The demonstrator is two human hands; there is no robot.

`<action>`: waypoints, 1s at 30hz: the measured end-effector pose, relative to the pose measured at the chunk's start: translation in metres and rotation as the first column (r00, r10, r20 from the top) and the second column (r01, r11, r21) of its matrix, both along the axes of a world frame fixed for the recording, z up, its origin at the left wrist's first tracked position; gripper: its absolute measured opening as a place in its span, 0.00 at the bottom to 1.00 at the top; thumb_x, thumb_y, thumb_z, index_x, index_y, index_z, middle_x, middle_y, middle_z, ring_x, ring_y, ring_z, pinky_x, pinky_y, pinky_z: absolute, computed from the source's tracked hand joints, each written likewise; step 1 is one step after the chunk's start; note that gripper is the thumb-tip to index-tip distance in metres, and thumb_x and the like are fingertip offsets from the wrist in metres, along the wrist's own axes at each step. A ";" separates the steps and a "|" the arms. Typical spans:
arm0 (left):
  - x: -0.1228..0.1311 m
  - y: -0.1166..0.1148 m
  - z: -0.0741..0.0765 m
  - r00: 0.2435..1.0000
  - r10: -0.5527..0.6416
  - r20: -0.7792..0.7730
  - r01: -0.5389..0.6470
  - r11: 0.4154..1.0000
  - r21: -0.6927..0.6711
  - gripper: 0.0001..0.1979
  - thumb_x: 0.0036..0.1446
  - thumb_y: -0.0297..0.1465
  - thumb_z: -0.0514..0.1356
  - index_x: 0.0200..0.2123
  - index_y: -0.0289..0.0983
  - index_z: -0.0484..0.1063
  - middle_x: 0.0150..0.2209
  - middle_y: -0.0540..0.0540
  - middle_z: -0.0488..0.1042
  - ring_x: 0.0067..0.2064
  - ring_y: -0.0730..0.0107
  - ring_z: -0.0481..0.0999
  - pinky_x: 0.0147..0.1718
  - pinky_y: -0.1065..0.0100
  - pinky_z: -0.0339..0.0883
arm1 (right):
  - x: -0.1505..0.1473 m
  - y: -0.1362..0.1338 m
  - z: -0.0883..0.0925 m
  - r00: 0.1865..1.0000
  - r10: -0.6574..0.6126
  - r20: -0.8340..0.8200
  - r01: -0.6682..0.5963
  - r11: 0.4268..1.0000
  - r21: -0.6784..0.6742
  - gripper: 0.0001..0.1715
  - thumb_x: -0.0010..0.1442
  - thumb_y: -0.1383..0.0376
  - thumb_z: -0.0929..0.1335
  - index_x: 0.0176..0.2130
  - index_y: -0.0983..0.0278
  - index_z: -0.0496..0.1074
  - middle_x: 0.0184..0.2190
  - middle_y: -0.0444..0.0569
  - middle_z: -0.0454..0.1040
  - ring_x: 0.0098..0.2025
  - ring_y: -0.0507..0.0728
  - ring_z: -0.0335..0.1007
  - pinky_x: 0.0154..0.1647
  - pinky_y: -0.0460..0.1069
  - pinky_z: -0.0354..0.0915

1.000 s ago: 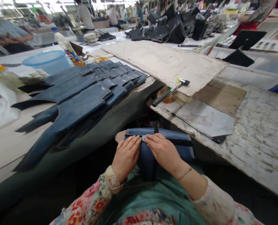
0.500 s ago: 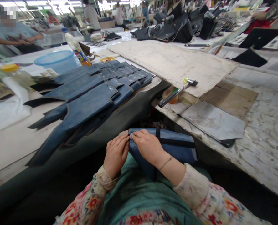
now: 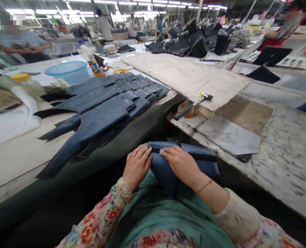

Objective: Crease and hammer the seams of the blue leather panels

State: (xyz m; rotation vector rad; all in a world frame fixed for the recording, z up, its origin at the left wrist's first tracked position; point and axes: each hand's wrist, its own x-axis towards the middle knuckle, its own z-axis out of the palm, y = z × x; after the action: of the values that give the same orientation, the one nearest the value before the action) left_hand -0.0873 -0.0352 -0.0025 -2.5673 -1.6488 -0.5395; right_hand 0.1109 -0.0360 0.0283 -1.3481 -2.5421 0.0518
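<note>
A blue leather piece (image 3: 165, 177) with a black strip (image 3: 206, 157) along its upper part lies across my lap, over a green apron (image 3: 160, 213). My left hand (image 3: 136, 167) grips its left end, fingers over the top edge and thumb beneath them. My right hand (image 3: 182, 165) is closed in a pinch on a small whitish block (image 3: 161, 151), which touches the black strip a little right of my left fingers. What the block is made of I cannot make out. Part of the strip is hidden under my right hand.
Overlapping blue leather pieces (image 3: 103, 113) cover the left bench. A hammer (image 3: 193, 106) lies at the right bench's corner, by a pale board (image 3: 189, 70). A blue basin (image 3: 67, 70), a bottle (image 3: 92, 62) and a yellow-lidded jar (image 3: 26, 84) stand at the left. Other people work further back.
My right hand has slid rightward along the black strip, away from my left hand, uncovering the whitish block and part of the strip. The view has tilted up slightly.
</note>
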 end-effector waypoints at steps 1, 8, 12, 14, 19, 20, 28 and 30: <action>0.000 0.000 0.000 1.000 0.005 -0.003 -0.005 1.000 0.001 0.18 0.62 0.35 0.49 0.52 0.39 0.66 0.49 0.43 0.71 0.51 0.60 0.67 0.46 0.59 0.61 | 0.009 -0.005 0.001 1.000 -0.012 0.010 0.012 1.000 0.013 0.17 0.61 0.72 0.61 0.48 0.66 0.70 0.46 0.52 0.72 0.46 0.57 0.64 0.47 0.51 0.66; -0.009 0.000 -0.006 0.998 0.064 0.002 -0.064 0.998 0.025 0.18 0.62 0.34 0.48 0.52 0.37 0.67 0.50 0.41 0.71 0.52 0.58 0.67 0.48 0.58 0.61 | 0.048 -0.036 -0.006 0.985 -0.156 -0.069 0.160 0.986 0.042 0.16 0.61 0.70 0.61 0.48 0.64 0.71 0.45 0.51 0.73 0.46 0.55 0.66 0.49 0.52 0.67; -0.021 0.002 -0.010 0.996 0.085 0.013 -0.085 0.996 0.016 0.18 0.62 0.34 0.48 0.52 0.36 0.67 0.50 0.41 0.71 0.52 0.58 0.67 0.49 0.57 0.61 | 0.047 -0.041 -0.014 0.965 -0.201 -0.170 0.206 0.978 0.011 0.16 0.62 0.69 0.61 0.48 0.63 0.71 0.46 0.51 0.72 0.48 0.55 0.66 0.50 0.52 0.66; -0.027 0.003 -0.011 0.995 0.100 0.021 -0.100 0.995 0.009 0.18 0.62 0.34 0.47 0.52 0.36 0.67 0.50 0.40 0.70 0.52 0.58 0.67 0.49 0.57 0.61 | 0.043 -0.038 -0.015 0.960 -0.192 -0.204 0.192 0.981 -0.020 0.16 0.62 0.68 0.61 0.47 0.62 0.71 0.46 0.51 0.73 0.48 0.55 0.66 0.51 0.52 0.66; -0.031 0.004 -0.013 0.996 0.082 0.024 -0.081 0.996 -0.034 0.19 0.62 0.35 0.48 0.53 0.38 0.66 0.52 0.42 0.69 0.53 0.58 0.66 0.50 0.58 0.61 | 0.030 -0.025 -0.013 0.950 -0.185 -0.250 0.165 0.981 -0.102 0.16 0.62 0.66 0.61 0.48 0.62 0.71 0.46 0.49 0.72 0.47 0.55 0.66 0.50 0.51 0.65; -0.031 0.004 -0.014 0.996 0.082 0.029 -0.081 0.996 -0.034 0.19 0.62 0.35 0.48 0.53 0.39 0.65 0.52 0.42 0.69 0.54 0.59 0.65 0.51 0.58 0.61 | 0.027 -0.024 -0.012 0.949 -0.184 -0.258 0.159 0.981 -0.112 0.16 0.62 0.66 0.61 0.49 0.62 0.70 0.47 0.49 0.72 0.47 0.55 0.65 0.50 0.51 0.65; -0.030 0.003 -0.015 0.995 0.096 0.036 -0.095 0.995 -0.028 0.19 0.62 0.34 0.47 0.54 0.37 0.65 0.52 0.41 0.69 0.53 0.58 0.66 0.51 0.57 0.61 | 0.014 -0.022 0.000 0.978 -0.171 -0.116 0.152 0.975 -0.159 0.16 0.63 0.69 0.60 0.48 0.63 0.70 0.45 0.50 0.72 0.45 0.56 0.64 0.46 0.50 0.66; -0.033 0.006 -0.013 0.996 0.086 0.032 -0.085 0.996 -0.039 0.19 0.62 0.35 0.47 0.52 0.36 0.66 0.51 0.41 0.69 0.52 0.58 0.66 0.50 0.56 0.61 | 0.012 -0.020 0.007 0.981 -0.181 -0.065 0.167 0.970 -0.176 0.15 0.63 0.69 0.60 0.46 0.63 0.71 0.43 0.50 0.73 0.44 0.56 0.65 0.44 0.50 0.66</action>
State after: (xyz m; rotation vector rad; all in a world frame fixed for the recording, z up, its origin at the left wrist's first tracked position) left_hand -0.1204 -0.0290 -0.0155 -2.5127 -1.7872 -0.5533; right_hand 0.1228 -0.0562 0.0349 -1.5934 -2.3880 0.2898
